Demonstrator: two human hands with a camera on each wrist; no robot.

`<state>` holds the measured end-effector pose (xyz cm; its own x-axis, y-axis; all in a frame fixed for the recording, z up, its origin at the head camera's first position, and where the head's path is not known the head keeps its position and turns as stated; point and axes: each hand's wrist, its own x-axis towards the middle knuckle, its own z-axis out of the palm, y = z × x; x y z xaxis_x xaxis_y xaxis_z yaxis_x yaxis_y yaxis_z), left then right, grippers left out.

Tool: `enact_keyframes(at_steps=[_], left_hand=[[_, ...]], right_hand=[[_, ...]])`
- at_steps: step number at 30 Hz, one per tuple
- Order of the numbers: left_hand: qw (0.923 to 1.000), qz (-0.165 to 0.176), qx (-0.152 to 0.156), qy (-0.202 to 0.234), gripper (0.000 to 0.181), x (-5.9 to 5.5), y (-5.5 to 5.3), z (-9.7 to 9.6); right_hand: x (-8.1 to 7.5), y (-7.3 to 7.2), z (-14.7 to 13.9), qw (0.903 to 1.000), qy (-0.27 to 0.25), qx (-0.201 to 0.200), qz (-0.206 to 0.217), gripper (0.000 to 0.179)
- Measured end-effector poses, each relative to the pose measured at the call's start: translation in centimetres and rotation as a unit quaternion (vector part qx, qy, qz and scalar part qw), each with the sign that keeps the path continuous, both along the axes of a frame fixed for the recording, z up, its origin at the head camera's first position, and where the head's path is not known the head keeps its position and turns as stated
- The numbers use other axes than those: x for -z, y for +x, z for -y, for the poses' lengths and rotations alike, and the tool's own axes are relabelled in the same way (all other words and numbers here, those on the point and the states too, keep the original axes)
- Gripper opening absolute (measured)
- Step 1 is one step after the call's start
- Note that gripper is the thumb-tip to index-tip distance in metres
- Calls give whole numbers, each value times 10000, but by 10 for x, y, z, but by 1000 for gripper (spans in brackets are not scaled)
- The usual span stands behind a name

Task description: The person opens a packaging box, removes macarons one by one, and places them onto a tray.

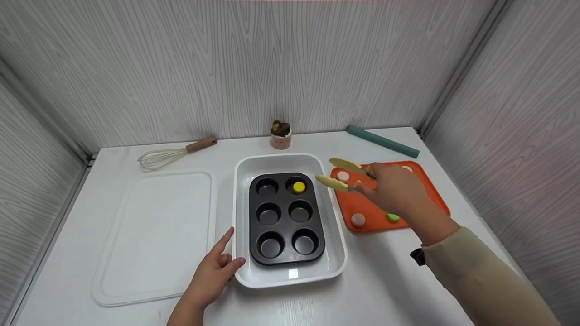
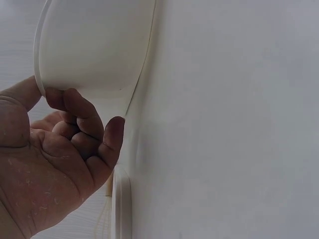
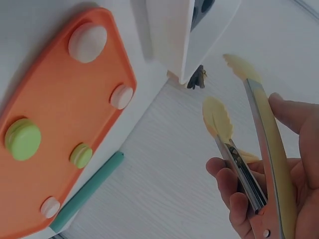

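Note:
My right hand (image 1: pixel 398 188) holds kitchen tongs (image 3: pixel 271 164) with yellow scalloped tips. Their two arms stand apart with nothing between them, over the left edge of an orange tray (image 1: pixel 371 199). Pale pink macarons (image 3: pixel 87 42) and green macarons (image 3: pixel 23 139) lie on that tray. A black muffin pan (image 1: pixel 285 222) sits inside a white rectangular tub (image 1: pixel 342 253). One yellow macaron (image 1: pixel 298 187) rests in its far right cup. At the tub's left side, my left hand (image 1: pixel 210 276) has its thumb on the rim and bent fingers against the outer wall (image 2: pixel 99 50).
Left of the tub lies a flat white lid (image 1: pixel 154 235), with a whisk (image 1: pixel 176 153) behind it. A small decorated dessert cup (image 1: pixel 281 136) stands by the back wall. A teal rolling pin (image 1: pixel 383 141) lies behind the orange tray. Walls enclose the table at back and sides.

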<state>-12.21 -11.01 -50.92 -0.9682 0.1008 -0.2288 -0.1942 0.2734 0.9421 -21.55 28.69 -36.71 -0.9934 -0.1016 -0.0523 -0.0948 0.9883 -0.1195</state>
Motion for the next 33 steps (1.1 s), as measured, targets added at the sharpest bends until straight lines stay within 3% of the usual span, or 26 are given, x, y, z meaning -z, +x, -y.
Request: enact_keyframes(at_steps=[14,23,33], left_hand=[[10000,18,-5,79,82,3,1,3],[10000,18,31,90,82,2,-1,1],[10000,8,16,87,83,3,0,0]], right_hand=[[21,-38,51,9979,-36,-169,628,53],[35,-45,60,9964,-103,-90,838,41],[45,-50,68,9959,-41,-1,900,44]])
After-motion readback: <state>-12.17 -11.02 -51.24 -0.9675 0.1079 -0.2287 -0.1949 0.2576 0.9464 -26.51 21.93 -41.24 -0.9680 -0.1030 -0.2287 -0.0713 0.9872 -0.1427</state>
